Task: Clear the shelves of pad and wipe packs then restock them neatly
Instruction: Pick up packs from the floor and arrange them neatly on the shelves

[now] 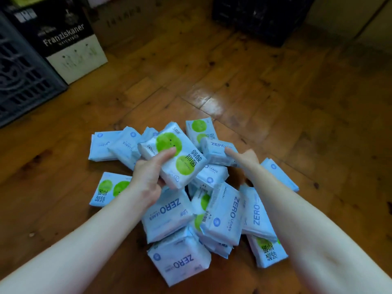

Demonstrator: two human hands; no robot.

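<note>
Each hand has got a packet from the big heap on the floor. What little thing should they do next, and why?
Probably lift both packs clear of the heap. The left hand grips the pale blue plastic pack with green circles, the right hand holds the small pale blue ZERO pack, so both are ready to carry off the wooden floor.

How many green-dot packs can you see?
5 green-dot packs: one in the left hand, one behind it, one far left, one mid-pile, one bottom right. More may be hidden.
</note>
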